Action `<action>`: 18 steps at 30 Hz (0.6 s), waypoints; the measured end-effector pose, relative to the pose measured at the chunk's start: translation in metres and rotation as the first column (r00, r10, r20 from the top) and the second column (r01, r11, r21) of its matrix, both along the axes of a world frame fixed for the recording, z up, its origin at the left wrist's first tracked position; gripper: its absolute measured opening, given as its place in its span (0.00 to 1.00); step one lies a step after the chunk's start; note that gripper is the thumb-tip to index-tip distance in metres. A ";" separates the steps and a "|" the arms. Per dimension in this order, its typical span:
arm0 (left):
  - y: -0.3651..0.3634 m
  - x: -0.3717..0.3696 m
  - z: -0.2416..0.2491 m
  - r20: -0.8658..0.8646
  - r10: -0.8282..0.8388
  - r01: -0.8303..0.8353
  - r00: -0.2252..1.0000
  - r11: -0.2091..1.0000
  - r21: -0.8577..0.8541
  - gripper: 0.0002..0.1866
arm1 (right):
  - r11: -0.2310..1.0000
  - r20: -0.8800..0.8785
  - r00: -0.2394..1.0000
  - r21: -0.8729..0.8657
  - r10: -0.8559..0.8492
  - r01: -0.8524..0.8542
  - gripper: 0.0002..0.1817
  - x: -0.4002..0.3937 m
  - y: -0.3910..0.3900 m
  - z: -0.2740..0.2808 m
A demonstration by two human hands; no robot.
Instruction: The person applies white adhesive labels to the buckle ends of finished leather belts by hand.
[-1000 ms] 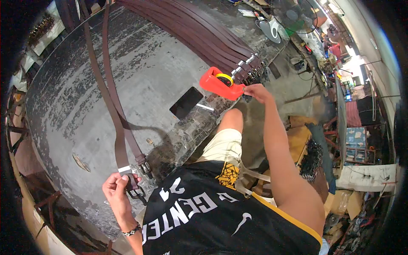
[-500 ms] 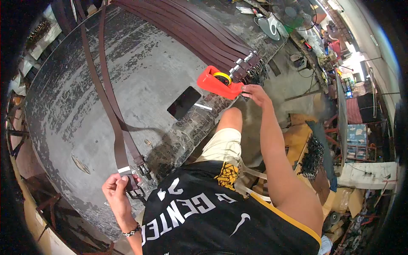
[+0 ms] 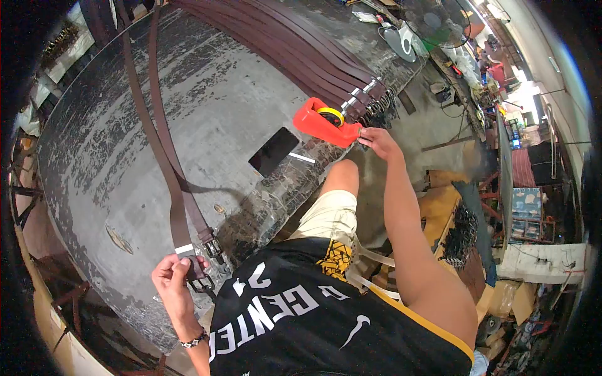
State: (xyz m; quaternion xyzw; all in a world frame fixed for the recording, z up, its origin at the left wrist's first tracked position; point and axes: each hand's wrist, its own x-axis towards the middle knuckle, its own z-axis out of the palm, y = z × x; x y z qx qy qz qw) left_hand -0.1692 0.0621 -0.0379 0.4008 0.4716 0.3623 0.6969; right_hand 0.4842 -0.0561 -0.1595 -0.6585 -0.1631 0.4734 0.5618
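My left hand is closed on a brown belt just below a white band, close to its dark metal buckle. A second brown belt lies right beside it, its buckle on the table. At the table's near edge sits a red tape dispenser with a yellow-rimmed roll inside. My right hand pinches at the dispenser's front end, on what looks like the tape end; the strip itself is hard to make out.
Many brown belts lie side by side across the worn dark table, buckles at its right edge. A black phone and a thin white strip lie mid-table. A fan stands at the far right.
The view has shifted very slightly. Both hands keep their places, the left on the belt and the right at the dispenser's front end.
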 end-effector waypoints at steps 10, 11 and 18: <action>0.000 0.005 0.000 0.018 0.004 -0.004 1.000 1.000 -0.002 0.07 | 0.995 -0.001 0.996 0.055 -0.089 0.089 0.08 -0.006 -0.003 -0.015; 0.000 0.005 -0.001 0.024 -0.002 0.002 1.000 1.000 -0.005 0.07 | 0.992 0.004 0.995 0.067 -0.103 0.103 0.07 -0.009 -0.003 -0.013; 0.001 0.006 -0.002 -0.004 -0.048 0.048 0.999 0.999 0.017 0.07 | 0.996 0.127 0.991 -0.086 0.031 -0.020 0.12 -0.007 -0.008 -0.025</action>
